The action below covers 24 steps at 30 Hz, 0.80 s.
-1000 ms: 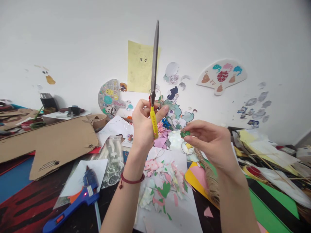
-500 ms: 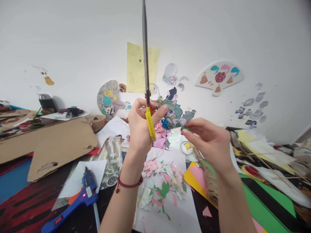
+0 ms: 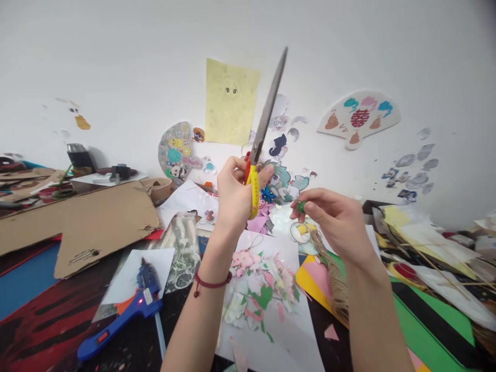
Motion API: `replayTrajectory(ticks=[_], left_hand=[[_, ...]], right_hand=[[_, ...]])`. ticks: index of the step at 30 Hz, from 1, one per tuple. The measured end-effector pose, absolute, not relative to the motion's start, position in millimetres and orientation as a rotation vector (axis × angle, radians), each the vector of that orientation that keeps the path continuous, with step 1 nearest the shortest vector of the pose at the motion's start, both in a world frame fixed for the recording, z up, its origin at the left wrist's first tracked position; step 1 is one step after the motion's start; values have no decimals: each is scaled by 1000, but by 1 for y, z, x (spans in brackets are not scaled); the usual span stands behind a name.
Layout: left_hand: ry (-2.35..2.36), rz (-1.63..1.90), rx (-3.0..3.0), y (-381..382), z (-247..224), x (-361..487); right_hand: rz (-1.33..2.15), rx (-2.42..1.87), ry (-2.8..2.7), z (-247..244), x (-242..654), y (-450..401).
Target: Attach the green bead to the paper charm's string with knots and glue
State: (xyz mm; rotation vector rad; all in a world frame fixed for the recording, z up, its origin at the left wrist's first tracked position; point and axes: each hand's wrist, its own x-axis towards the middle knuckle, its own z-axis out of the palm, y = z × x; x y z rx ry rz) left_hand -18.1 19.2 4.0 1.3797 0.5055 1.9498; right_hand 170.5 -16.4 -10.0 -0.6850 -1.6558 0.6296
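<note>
The person's left hand (image 3: pixel 233 195) is closed around the yellow handle of a long pair of scissors (image 3: pixel 267 107), with the blades together and pointing up and to the right. The right hand (image 3: pixel 334 219) pinches a small green piece (image 3: pixel 300 206) between thumb and fingers, out in the air to the right of the scissors and well above the table. The two hands are apart, and the scissors touch nothing but the left hand. A red cord bracelet (image 3: pixel 211 283) circles the left wrist. Directly below the hands, on the near side, a white sheet (image 3: pixel 271 351) bears a loose heap of pink, green and white paper scraps (image 3: pixel 263 297). These pieces are already cut, though none looks stuck down from here. To the near left, a blue glue gun (image 3: pixel 141 305) lies on a sheet of paper with a small red light showing, and nothing touches it. Flattened cardboard (image 3: pixel 96 225) lies farther left, a bundle of raffia (image 3: pixel 338 292) sits near the right forearm, and paper cut-outs and a paper fan (image 3: pixel 358 118) are fixed to the far wall (image 3: pixel 116 62).
</note>
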Motion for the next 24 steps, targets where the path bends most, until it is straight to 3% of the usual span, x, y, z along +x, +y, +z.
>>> replayTrajectory(ticks=[2,4,8,16,24], left_hand=[[785,1999,1498,34,-3,-25],[1425,1910,1671,50,-12,-37],[1751,1575,1834,77,-38,-59],[1709,538,2196,105,-85,-54],[1566,83,2298,126,-115,-56]], right_hand=[[629,-729,-1606,-10,174,-11],[611,-786,-1526,-10,180,-6],[608,-951,-1479,-10,189,1],[571,-1133,-1588,-4,185,-6],[473,-1128,-1639,-6,186,-5]])
